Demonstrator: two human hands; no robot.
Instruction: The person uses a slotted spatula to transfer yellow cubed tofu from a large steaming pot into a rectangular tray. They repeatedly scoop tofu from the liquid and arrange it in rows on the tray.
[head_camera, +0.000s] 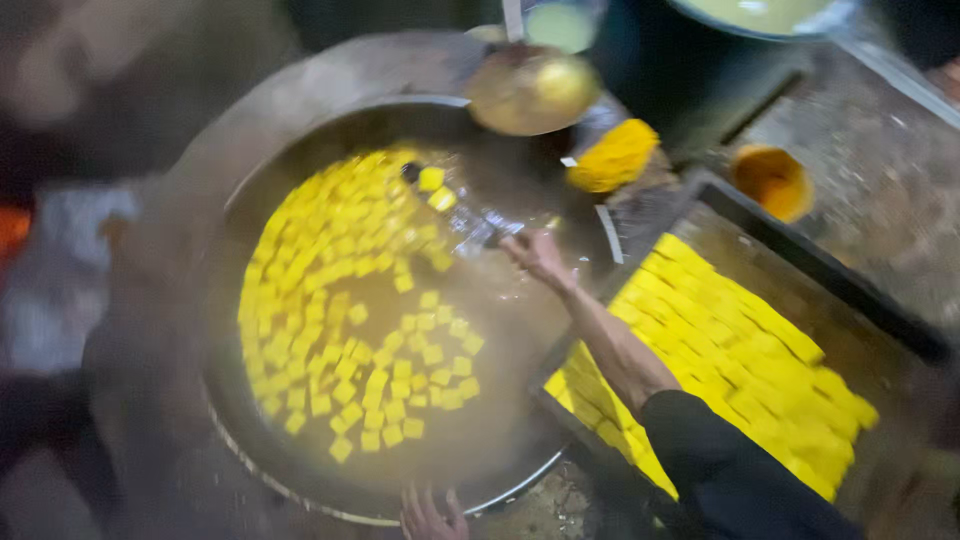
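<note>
Dim, grimy cooking area seen from above; picture blurred, surfaces dark and stained. Centre: wide round metal pan (250, 180) filled with murky brownish liquid, steam or haze over it. Yellow cubes (340, 300) floating in the liquid — densely packed along the left side, looser toward the middle and lower part.

Right hand (538, 255) stretched out over the pan's right portion, forearm bare, dark sleeve (730, 470) pushed up near the elbow. Fingers closed around the end of a metal utensil (478, 228) that reaches toward the cubes at the pan's upper middle; exact shape of the utensil lost in blur. Two or three cubes lying just beside its far end.

Left hand (432, 515) at the bottom edge, fingers spread and resting on the pan's near rim; holding nothing visible.

Right of the pan: dark rectangular tray (830, 270) set at an angle, carrying a flat slab of uncooked yellow pieces (740, 350) laid touching in rows — forearm passing above its near corner.

Above the pan: round brassy ladle or bowl (530, 90), a heap of yellow-orange powder (612, 155) just right of it, and a small orange cup (772, 180) beyond the tray's upper edge. Large dark vessel (760, 15) with pale contents at top right, partly cut off.
</note>
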